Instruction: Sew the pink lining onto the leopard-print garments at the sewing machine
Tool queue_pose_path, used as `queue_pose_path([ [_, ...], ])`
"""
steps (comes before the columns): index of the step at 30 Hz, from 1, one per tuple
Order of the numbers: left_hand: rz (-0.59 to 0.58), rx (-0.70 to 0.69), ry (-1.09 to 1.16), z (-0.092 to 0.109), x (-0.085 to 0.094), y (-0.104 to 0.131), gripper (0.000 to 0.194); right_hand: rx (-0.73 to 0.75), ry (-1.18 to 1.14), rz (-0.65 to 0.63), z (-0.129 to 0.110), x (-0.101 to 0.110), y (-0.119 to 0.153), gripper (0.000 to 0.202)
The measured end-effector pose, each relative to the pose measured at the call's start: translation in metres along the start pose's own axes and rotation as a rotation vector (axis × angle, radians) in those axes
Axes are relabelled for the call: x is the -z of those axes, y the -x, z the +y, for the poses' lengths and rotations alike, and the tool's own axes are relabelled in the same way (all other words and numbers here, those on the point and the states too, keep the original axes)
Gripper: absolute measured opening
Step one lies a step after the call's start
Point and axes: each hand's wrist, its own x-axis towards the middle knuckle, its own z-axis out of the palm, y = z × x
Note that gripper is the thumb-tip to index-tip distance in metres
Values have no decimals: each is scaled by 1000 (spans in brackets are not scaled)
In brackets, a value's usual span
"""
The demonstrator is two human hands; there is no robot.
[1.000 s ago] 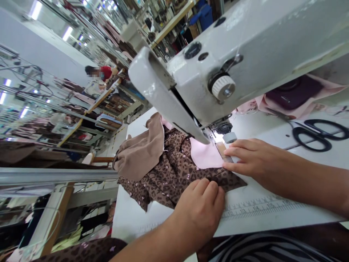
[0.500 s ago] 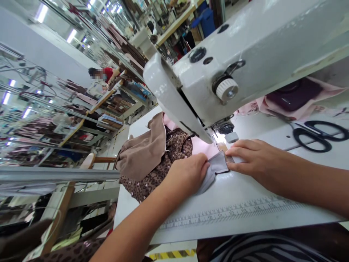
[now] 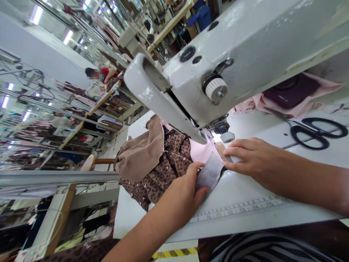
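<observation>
The left hand (image 3: 188, 189) is curled narrowly around the near edge of a grey folded fabric piece (image 3: 210, 171), thumb and fingers pinching it and lifting that edge off the white sewing table (image 3: 245, 189). The grey piece stands tilted between the two hands, its far end lying under the needle area of the large white industrial sewing machine (image 3: 218, 62), whose head hangs just beyond both hands. The right hand (image 3: 251, 158) lies flat and fairly open, fingers stretched out side by side and pressing down on the table and the far corner of the grey piece, fingertips just beside the small brown guide strip (image 3: 222, 150) near the presser foot; it grips nothing.

To the left of the left hand, and touching it, is a bunched brown leopard-print garment (image 3: 166, 171) with a plain tan cloth piece (image 3: 141, 153) draped over its far side. A pale pink fabric patch (image 3: 200, 151) shows just beyond the left fingers. A printed ruler strip (image 3: 245, 209) runs along the table on the near side of both hands. Black-handled scissors (image 3: 316, 131) lie well to the right of the right forearm.
</observation>
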Motion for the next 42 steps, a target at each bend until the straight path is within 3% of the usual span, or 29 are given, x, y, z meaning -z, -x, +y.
queue_pose_path([
  [5, 221, -251, -314, 8, 8, -19, 9, 10, 13, 4, 0, 0, 0, 49],
  [10, 351, -408, -299, 11, -12, -34, 30, 11, 1, 36, 0, -2, 0, 45],
  [13, 375, -502, -344, 10, -24, -34, 25, 9, -18, 29, 1, -3, 1, 46],
  [17, 362, -636, -395, 8, -27, -30, 22, -28, -89, 22, 3, -4, 1, 42],
  [30, 330, -615, -280, 8, -20, -32, 21, -26, -59, 39, 2, -5, 1, 42],
  [42, 375, -594, -274, 3, -34, -28, 27, -37, -39, 39, 1, -7, 3, 43],
])
